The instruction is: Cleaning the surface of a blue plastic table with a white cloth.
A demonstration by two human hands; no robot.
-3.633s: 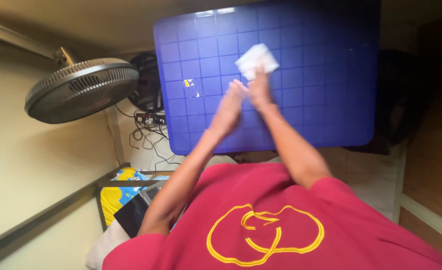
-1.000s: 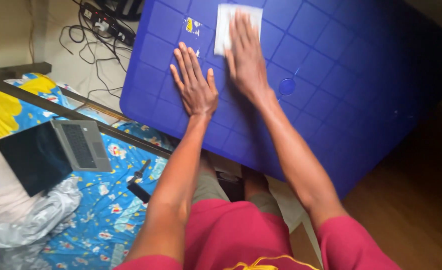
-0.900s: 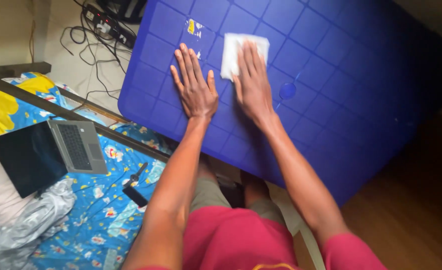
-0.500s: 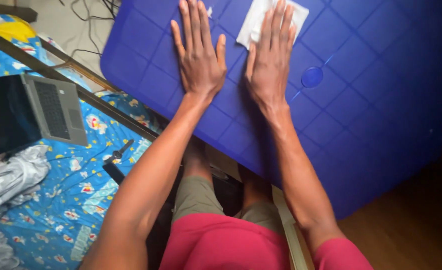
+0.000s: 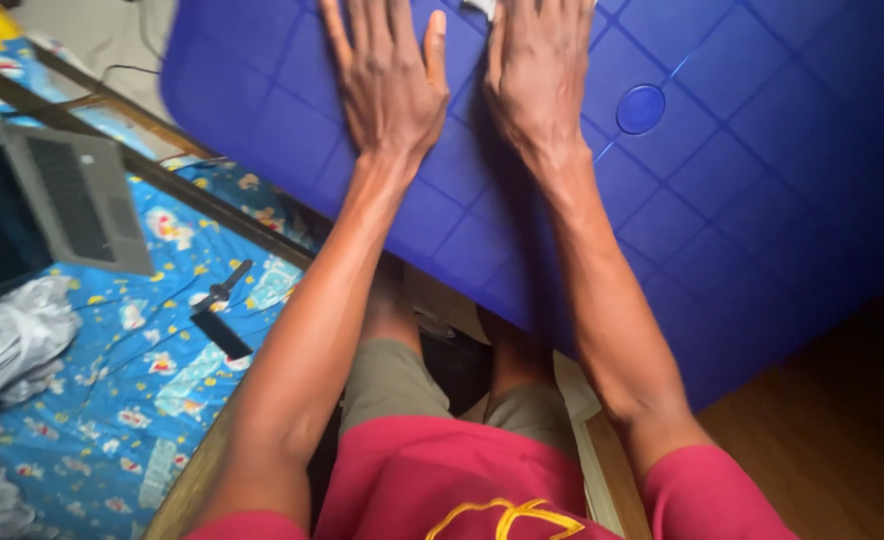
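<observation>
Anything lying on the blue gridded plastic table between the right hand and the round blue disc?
Nothing: in the head view, only bare blue table separates the right hand from the round disc.

Subject wears a red short-sleeved shirt (image 5: 442,480) with a yellow outlined motif on the chest, partly cut off by the frame edge. Olive-khaki shorts (image 5: 392,385) below it. Both forearms bare; no watch, rings or gloves visible.

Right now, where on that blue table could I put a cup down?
The blue table lies bare right of the right hand, around the round plug and toward the wooden floor. The left hand crowds the near-left part; a white cloth peeks out at the right hand's fingertips.
</observation>
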